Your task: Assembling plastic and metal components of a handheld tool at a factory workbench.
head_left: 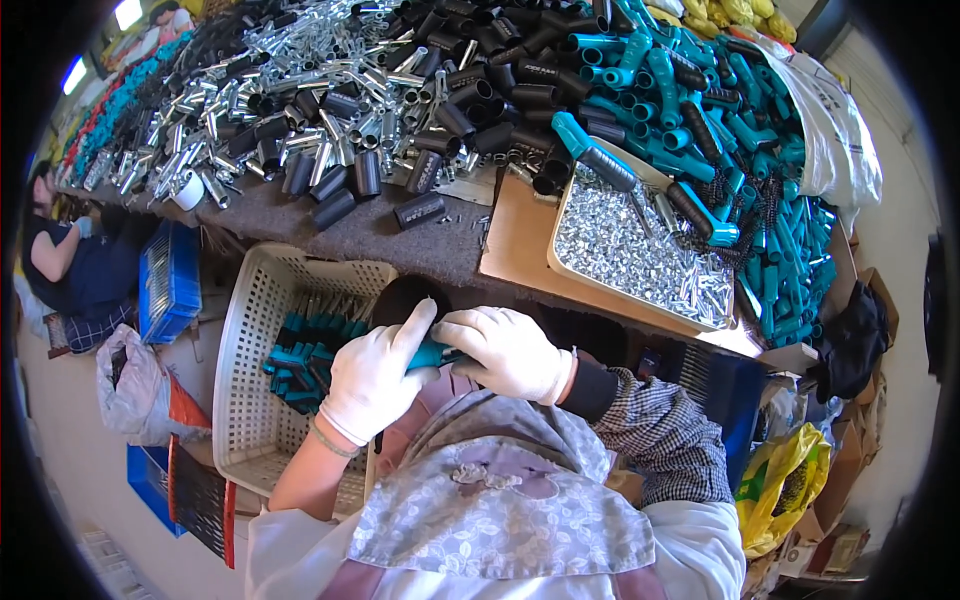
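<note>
Left hand (375, 372) and right hand (508, 352) are both gripping a teal part (428, 354); if either's slipping, it could be dropping toward the crate (230, 345) just left of them.

Smooth teal plastic piece (428, 354), matt cloth gloves (372, 378), glossy metal fasteners (625, 245)

L hand (375, 380) & R hand (510, 355), in white gloves (532, 368), were close tog. nr mid-frame; R fingers (478, 335) bent, L pointer (413, 330) stuck out. L arm (312, 470) was lower L, R arm (672, 445) lower R.
</note>
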`<control>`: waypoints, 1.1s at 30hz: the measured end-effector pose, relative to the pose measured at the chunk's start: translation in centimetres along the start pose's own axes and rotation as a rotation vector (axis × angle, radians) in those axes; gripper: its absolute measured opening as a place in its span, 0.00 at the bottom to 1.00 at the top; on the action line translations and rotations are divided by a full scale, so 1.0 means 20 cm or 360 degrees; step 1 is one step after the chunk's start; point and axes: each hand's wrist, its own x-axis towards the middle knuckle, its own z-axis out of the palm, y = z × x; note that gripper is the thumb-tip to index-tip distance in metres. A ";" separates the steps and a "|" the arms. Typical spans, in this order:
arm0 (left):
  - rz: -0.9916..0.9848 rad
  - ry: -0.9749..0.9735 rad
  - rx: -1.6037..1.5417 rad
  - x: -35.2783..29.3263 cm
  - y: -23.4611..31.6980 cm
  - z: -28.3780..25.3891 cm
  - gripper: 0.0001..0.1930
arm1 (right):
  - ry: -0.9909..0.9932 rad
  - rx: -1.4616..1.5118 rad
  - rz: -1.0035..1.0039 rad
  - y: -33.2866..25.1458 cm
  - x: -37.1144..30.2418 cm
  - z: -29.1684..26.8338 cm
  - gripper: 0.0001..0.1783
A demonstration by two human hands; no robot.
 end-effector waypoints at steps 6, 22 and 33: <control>0.0033 -0.0026 0.0039 -0.01 -0.02 0.01 0.45 | -0.0066 0.0167 0.0135 0.01 0.01 0.01 0.29; 0.0074 -0.0059 0.0038 -0.01 0.01 0.00 0.43 | 0.0019 0.0157 0.0113 -0.02 0.01 0.01 0.23; 0.0080 -0.0016 -0.0068 -0.02 0.02 0.02 0.42 | -0.0055 0.0177 0.0205 -0.03 0.03 -0.02 0.24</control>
